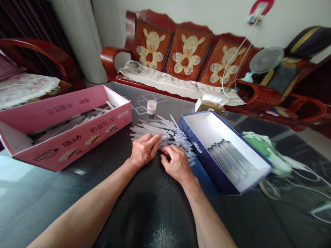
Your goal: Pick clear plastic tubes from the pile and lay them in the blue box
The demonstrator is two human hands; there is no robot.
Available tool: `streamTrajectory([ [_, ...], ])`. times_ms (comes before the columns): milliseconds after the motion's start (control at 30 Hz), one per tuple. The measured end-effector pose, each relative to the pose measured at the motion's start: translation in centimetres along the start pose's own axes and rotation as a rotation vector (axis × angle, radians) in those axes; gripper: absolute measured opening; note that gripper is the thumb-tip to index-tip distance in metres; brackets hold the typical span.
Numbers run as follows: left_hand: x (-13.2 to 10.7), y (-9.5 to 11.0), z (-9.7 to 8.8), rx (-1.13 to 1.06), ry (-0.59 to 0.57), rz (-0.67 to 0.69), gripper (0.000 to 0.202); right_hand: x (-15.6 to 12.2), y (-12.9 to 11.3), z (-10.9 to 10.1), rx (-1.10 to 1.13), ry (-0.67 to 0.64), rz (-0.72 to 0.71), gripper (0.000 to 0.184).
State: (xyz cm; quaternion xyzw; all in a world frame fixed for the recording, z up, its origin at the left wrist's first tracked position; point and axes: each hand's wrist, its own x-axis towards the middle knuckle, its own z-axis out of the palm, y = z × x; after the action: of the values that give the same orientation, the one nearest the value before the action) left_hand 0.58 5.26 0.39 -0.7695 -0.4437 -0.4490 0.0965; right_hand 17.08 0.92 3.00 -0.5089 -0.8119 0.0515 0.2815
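Plastic sticks [157, 130]: loose heap on desk [77, 186], more in pink box [67, 112], neat batch in blue box [207, 162]; left grip [144, 150] spread, right grip [176, 162] curled, pinch unclear.

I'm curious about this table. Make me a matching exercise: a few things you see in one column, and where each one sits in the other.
Things:
1. pink cardboard box
2. blue-and-white cardboard box
3. small white-capped jar
4. left hand

Places:
A. touching the pile of translucent sticks
B. beyond the pile
C. left of the pile
D. right of the pile

Pairs: 1-C, 2-D, 3-B, 4-A
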Motion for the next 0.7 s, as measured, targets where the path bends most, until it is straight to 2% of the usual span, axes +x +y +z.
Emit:
streamTrajectory([
  [100, 0.0, 0.0, 0.0, 0.008, 0.004, 0.008, 0.027, -0.2, -0.8, 0.3, -0.087, -0.081, -0.022, 0.007],
  [200, 0.0, 0.0, -0.1, 0.019, 0.002, 0.025, 0.027, -0.3, -1.1, -0.2, -0.133, -0.085, -0.004, 0.013],
  [333, 0.0, 0.0, 0.0, 0.021, 0.018, 0.03, 0.027, -1.4, 0.4, -3.2, -0.113, -0.045, 0.031, 0.012],
  [433, 0.0, 0.0, 0.1, 0.015, 0.029, 0.036, 0.026, -3.5, 2.5, -5.9, -0.14, -0.111, 0.054, 0.014],
  [500, 0.0, 0.0, 0.1, 0.01, 0.022, 0.04, 0.026, -5.0, 3.7, -6.9, -0.182, -0.17, 0.064, 0.017],
  [600, 0.0, 0.0, 0.1, -0.003, 0.009, 0.041, 0.027, -6.3, 4.7, -7.0, -0.223, -0.226, 0.065, 0.023],
  [700, 0.0, 0.0, 0.1, -0.018, 0.001, 0.046, 0.027, -6.4, 4.9, -6.3, -0.247, -0.24, 0.085, 0.024],
])
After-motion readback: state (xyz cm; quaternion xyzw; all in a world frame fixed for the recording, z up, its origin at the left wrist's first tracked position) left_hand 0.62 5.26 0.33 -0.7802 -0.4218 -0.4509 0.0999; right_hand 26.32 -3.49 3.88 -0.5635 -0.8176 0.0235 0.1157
